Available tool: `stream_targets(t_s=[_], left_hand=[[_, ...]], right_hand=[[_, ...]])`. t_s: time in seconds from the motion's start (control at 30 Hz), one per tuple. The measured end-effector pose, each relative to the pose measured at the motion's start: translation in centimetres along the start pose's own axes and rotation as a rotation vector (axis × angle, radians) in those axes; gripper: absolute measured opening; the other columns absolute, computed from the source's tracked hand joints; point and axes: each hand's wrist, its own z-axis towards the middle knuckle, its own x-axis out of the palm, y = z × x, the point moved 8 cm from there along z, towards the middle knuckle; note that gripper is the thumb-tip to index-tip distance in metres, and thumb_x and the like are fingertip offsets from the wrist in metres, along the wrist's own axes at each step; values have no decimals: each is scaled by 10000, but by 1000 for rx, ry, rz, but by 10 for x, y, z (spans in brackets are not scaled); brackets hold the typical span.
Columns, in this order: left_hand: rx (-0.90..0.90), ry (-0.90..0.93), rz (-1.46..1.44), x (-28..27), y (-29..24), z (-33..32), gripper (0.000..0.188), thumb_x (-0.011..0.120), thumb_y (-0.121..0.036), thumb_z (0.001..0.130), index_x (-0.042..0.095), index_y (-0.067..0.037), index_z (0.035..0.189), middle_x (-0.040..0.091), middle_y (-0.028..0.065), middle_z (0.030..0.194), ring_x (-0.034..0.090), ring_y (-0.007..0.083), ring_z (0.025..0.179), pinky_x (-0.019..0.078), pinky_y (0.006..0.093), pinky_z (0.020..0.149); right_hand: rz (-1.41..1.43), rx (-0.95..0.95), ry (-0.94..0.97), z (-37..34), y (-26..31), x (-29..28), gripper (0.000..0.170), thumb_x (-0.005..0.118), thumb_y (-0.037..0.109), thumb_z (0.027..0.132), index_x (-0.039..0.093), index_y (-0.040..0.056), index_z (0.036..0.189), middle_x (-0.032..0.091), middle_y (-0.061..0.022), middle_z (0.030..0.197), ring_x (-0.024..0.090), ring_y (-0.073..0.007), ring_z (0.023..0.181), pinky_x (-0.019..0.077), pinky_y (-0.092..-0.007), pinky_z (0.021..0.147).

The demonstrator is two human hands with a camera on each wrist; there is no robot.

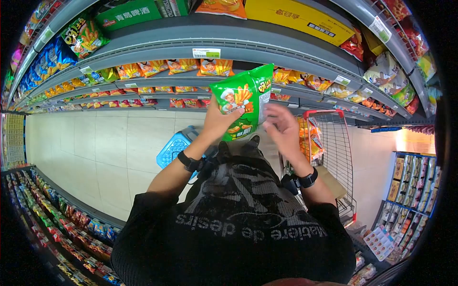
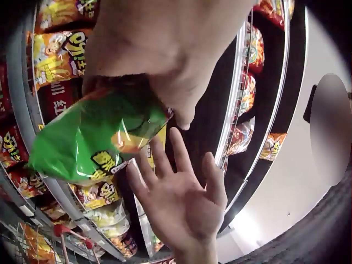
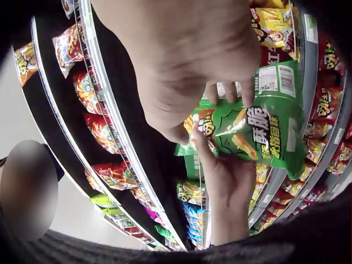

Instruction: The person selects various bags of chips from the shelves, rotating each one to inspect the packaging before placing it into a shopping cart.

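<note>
A green snack bag [image 1: 241,97], printed with a chef figure and fries, is held upright in front of the body. My left hand [image 1: 218,123] grips it by its left side, thumb across the front. Just off the bag's right edge is my right hand [image 1: 282,127], its fingers spread and loosely bent. In the left wrist view the right palm [image 2: 186,206] faces the bag with nothing in it. From the right wrist view, the left hand [image 3: 228,179] supports the bag's side beneath the right fingers.
Ahead are shelves [image 1: 157,45] of snack bags, with a green carton [image 1: 129,16] and a yellow carton [image 1: 296,19] on top. A wire shopping cart [image 1: 331,143] holding orange bags stands at right. By the feet at left sits a blue plastic stool-like item [image 1: 174,148].
</note>
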Motion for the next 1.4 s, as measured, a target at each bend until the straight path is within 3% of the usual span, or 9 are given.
stream_targets(t_s=[0.03, 0.27, 0.4, 0.6, 0.7, 0.83, 0.93, 1.07, 1.4], left_hand=[[15, 5, -2, -1, 0, 0, 566, 754, -95, 784, 445, 3, 1248, 608, 86, 1161, 603, 159, 1038, 492, 321, 893], [-84, 429, -1, 26, -1, -21, 625, 764, -120, 775, 442, -5, 1298, 592, 92, 1200, 576, 166, 1085, 463, 333, 937], [-80, 438, -42, 28, -3, -24, 633, 764, -125, 775, 440, -3, 1304, 592, 87, 1194, 569, 160, 1085, 457, 332, 943], [-48, 368, -10, 26, -1, -21, 538, 717, -113, 819, 447, -6, 1272, 619, 71, 1132, 604, 149, 1021, 487, 320, 897], [-169, 260, -118, 23, 16, -11, 560, 676, -173, 866, 406, -6, 1327, 590, 91, 1187, 590, 159, 1051, 486, 316, 903], [-311, 265, -259, 28, 33, -11, 705, 658, -220, 889, 259, -12, 1432, 493, 140, 1319, 553, 193, 1129, 485, 323, 919], [-273, 347, -92, 35, 41, -17, 627, 659, -254, 892, 343, 41, 1346, 542, 171, 1238, 567, 189, 1091, 502, 308, 863], [-443, 370, -316, 39, 53, -20, 578, 663, -249, 887, 398, 13, 1330, 594, 113, 1189, 605, 158, 1029, 517, 302, 837], [-581, 321, -316, 34, 64, -25, 501, 640, -250, 908, 448, 8, 1292, 619, 104, 1151, 638, 158, 968, 543, 306, 790]], right_hand=[[-33, -29, -181, 2, 5, -15, 643, 712, 99, 805, 422, 30, 1375, 471, -113, 1366, 470, -211, 1242, 414, -349, 985], [193, 0, -144, 4, 21, -24, 612, 736, 311, 829, 494, -30, 1276, 593, -93, 1186, 561, -147, 1058, 448, -304, 917], [178, 4, -181, 0, 23, -26, 587, 744, 344, 826, 536, -32, 1227, 640, -72, 1067, 585, -135, 984, 463, -300, 887], [364, -45, -187, -1, 6, -23, 631, 728, 311, 846, 451, -19, 1307, 583, -92, 1185, 550, -156, 1068, 441, -294, 920], [198, 187, -89, -11, -20, -4, 611, 690, 282, 877, 412, -12, 1335, 555, -101, 1232, 535, -170, 1107, 435, -299, 939], [501, 422, -127, -13, -37, 5, 518, 655, 230, 900, 439, -6, 1308, 572, -115, 1220, 575, -186, 1075, 471, -333, 924], [664, 536, -208, -15, -65, 1, 504, 652, 235, 902, 447, 0, 1298, 574, -124, 1222, 598, -205, 1058, 494, -347, 903], [840, 627, -137, -21, -72, 14, 467, 626, 246, 919, 464, -5, 1279, 599, -110, 1188, 609, -209, 1054, 509, -359, 900], [742, 717, -105, -32, -94, 22, 439, 610, 269, 927, 499, -5, 1251, 633, -115, 1141, 659, -194, 964, 557, -330, 813]])
